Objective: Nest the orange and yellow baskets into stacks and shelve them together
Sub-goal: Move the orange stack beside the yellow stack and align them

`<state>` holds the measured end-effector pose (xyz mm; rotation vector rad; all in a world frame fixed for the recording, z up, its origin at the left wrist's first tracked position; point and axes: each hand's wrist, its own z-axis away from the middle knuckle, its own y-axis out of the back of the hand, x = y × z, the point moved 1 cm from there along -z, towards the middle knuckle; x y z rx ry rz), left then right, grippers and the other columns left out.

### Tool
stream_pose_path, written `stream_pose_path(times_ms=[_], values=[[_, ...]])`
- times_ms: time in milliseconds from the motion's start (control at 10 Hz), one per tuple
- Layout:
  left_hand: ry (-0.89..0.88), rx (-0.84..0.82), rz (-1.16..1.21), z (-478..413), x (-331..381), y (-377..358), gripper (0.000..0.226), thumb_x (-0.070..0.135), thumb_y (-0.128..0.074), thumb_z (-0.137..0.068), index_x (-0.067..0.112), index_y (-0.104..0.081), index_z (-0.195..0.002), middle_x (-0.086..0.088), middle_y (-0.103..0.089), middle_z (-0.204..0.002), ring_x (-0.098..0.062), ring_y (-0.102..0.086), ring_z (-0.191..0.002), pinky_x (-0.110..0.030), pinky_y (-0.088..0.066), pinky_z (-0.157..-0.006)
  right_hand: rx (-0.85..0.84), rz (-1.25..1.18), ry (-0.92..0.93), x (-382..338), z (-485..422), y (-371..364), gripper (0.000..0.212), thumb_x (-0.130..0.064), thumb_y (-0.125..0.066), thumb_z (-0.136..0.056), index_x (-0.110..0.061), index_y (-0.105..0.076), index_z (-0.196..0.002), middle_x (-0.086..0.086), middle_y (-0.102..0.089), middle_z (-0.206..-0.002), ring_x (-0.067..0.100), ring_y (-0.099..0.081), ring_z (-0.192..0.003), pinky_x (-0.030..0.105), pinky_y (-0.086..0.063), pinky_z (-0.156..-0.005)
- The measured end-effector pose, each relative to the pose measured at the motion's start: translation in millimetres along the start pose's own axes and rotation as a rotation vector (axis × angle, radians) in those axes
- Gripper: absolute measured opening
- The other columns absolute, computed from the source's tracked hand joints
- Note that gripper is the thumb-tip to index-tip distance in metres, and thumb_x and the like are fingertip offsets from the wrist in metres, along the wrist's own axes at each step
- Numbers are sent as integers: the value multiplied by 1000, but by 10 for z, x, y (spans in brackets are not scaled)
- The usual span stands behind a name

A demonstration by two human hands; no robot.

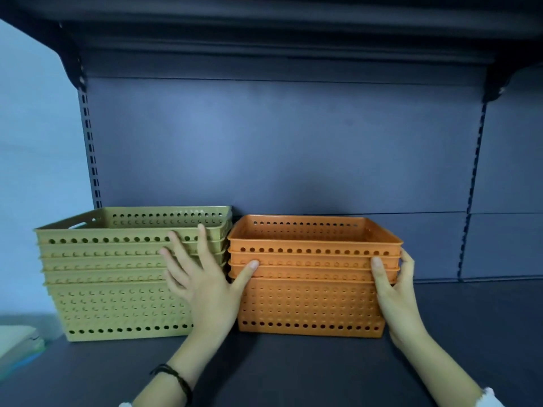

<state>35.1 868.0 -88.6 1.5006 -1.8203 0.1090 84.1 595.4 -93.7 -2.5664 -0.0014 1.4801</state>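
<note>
On shelf [293,365], orange stack [311,301] between both hands' fingers [379,274], yellow stack [117,289] beside

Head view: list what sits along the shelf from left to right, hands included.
Pale stack of papers at the left edge → yellow basket stack → left hand → orange basket stack → right hand → bare dark shelf surface.

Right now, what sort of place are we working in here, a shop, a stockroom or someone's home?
Most likely a shop or stockroom. The yellow stack and orange stack stand on dark metal gondola shelving, with slotted uprights and a bracketed shelf overhead. No price tags or signs show.
</note>
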Motion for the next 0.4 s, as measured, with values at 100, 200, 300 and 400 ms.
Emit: stream_pose_path(times_ms=[100, 200, 300, 400], values=[[-14, 26, -23, -7, 17, -53, 117, 88, -42, -66, 27, -2, -157, -24, 5, -164, -48, 7, -148, -67, -5, -112, 31, 8, -31, 46, -100, -22, 59, -47, -52, -88, -29, -33, -141, -2, -58, -126, 10, -58, -111, 38, -47, -93], [-1, 24, -40, -44, 11, -68, 120, 90, -42, -63, 26, -3, -157, -25, 3, -164, -48, 6, -148, -68, -6, -112, 47, 56, -40, 48, -162, -53, 57, -49, -50, -89, -27, -37, -140, -3, -59, -124, 10, -57, -109, 41, -47, -95], [18, -1, -35, -70, 67, -62, 120, 92, -41, -60, 26, -8, -156, -26, 0, -164, -49, 2, -148, -68, -8, -112, 44, 82, -72, 4, -179, -95, 51, -48, -50, -91, -27, -39, -136, -7, -58, -118, 8, -57, -106, 48, -45, -101], [26, -99, -33, -47, 60, 120, 120, 90, -46, -60, 30, -6, -157, -20, 7, -165, -43, 6, -150, -65, -8, -113, 124, 115, -106, -69, -109, -75, 78, -57, -56, -80, -31, -24, -147, 2, -41, -146, 19, -42, -132, 49, -35, -110]])
